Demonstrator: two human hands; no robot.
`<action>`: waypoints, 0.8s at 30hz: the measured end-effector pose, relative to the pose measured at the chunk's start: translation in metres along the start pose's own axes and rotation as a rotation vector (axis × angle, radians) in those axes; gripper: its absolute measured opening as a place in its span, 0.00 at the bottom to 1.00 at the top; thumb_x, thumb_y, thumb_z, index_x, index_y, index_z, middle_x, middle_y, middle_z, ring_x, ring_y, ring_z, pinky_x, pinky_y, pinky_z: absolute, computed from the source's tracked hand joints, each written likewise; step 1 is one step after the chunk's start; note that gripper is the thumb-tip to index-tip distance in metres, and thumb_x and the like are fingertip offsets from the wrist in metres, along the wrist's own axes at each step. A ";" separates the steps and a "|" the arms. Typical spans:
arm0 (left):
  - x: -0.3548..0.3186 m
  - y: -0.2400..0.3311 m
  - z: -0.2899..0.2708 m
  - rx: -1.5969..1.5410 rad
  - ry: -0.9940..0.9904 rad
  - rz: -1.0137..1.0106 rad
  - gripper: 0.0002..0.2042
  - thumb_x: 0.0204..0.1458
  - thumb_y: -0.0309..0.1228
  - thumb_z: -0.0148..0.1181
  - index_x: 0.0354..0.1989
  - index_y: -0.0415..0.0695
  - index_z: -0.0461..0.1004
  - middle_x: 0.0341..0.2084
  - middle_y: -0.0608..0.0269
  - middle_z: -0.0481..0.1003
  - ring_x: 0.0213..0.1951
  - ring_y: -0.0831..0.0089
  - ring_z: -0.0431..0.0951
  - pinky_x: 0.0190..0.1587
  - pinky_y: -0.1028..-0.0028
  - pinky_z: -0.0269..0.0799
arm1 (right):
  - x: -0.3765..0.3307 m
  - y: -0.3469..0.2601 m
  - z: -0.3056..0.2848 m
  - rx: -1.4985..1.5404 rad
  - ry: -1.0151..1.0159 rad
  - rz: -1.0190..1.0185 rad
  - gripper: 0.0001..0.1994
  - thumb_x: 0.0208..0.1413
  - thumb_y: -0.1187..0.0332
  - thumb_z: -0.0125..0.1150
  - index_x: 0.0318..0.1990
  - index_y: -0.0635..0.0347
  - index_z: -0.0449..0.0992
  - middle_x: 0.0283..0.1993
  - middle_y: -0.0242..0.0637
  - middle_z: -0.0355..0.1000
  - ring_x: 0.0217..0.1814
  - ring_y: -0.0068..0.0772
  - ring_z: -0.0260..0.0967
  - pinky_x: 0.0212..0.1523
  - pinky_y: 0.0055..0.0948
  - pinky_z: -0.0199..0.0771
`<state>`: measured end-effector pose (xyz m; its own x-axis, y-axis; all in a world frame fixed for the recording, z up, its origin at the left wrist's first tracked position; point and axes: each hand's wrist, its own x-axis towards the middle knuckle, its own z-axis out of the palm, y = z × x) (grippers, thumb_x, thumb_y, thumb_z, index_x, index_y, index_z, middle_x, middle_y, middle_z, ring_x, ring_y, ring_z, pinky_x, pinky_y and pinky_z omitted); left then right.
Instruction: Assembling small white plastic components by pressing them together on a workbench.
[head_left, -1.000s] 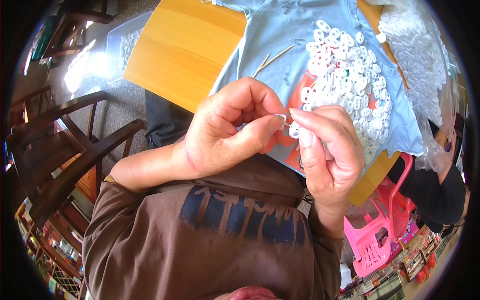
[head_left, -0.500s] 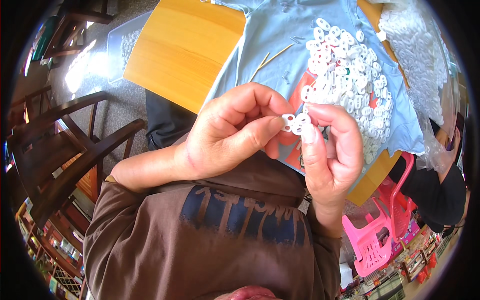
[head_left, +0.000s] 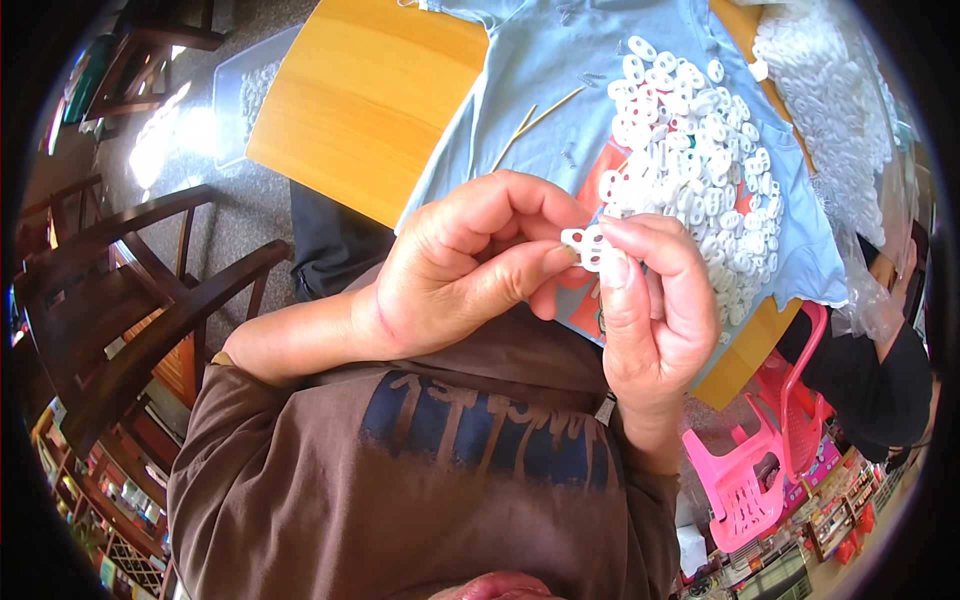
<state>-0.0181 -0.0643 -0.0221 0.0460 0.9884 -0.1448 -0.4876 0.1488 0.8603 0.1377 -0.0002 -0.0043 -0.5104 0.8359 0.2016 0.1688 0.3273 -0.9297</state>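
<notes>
In front of my chest, my left hand (head_left: pixel 470 265) pinches a small white plastic piece with holes (head_left: pixel 572 238) between thumb and fingertips. My right hand (head_left: pixel 660 300) pinches a second white holed piece (head_left: pixel 593 250) between its thumb and index finger. The two pieces touch at their edges, and fingertips cover part of each. Just beyond the right hand lies a heap of similar white oval pieces (head_left: pixel 690 150), partly over a red-orange patch (head_left: pixel 608 165). Under them, a light blue garment (head_left: pixel 535 65) is spread over the table.
Two thin sticks (head_left: pixel 520 130) and some small springs (head_left: pixel 592 80) lie on the garment. Bare wood of the table (head_left: pixel 370 90) shows at left. A clear bag of white pieces (head_left: pixel 825 110) sits at far right, near another person's dark sleeve (head_left: pixel 880 380). A pink chair (head_left: pixel 740 485) stands below.
The right hand has shifted slightly left, and the two white pieces now sit closer together and appear slightly turned. The left hand has barely moved.
</notes>
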 end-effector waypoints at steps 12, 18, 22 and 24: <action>-0.001 -0.001 0.000 0.041 -0.098 0.076 0.17 0.55 0.19 0.47 0.54 0.35 0.59 0.33 0.62 0.73 0.27 0.82 0.73 0.31 0.84 0.71 | -0.007 0.000 0.002 0.036 -0.014 -0.019 0.17 0.47 0.79 0.57 0.47 0.69 0.70 0.38 0.40 0.68 0.33 0.28 0.66 0.34 0.23 0.67; -0.004 0.001 0.006 -0.099 -0.059 -0.024 0.18 0.55 0.19 0.47 0.55 0.35 0.58 0.34 0.61 0.74 0.28 0.81 0.74 0.32 0.84 0.72 | -0.006 0.005 0.000 -0.002 -0.049 -0.113 0.19 0.47 0.78 0.58 0.49 0.70 0.69 0.38 0.41 0.67 0.33 0.28 0.66 0.35 0.23 0.67; -0.005 0.005 0.006 -0.121 -0.034 -0.073 0.17 0.55 0.20 0.48 0.54 0.35 0.59 0.35 0.60 0.74 0.28 0.81 0.74 0.32 0.84 0.72 | -0.008 0.003 0.000 0.000 -0.059 -0.098 0.18 0.48 0.77 0.58 0.49 0.70 0.69 0.39 0.41 0.67 0.33 0.28 0.66 0.35 0.23 0.67; -0.005 0.007 0.006 -0.105 -0.035 -0.087 0.17 0.55 0.20 0.48 0.54 0.35 0.59 0.36 0.59 0.74 0.29 0.81 0.74 0.33 0.83 0.72 | -0.009 0.003 0.000 0.005 -0.062 -0.087 0.18 0.48 0.76 0.58 0.48 0.70 0.69 0.39 0.41 0.67 0.34 0.29 0.66 0.35 0.23 0.66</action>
<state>-0.0167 -0.0679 -0.0130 0.1218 0.9726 -0.1982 -0.5690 0.2320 0.7889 0.1426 -0.0067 -0.0090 -0.5741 0.7757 0.2623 0.1177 0.3951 -0.9111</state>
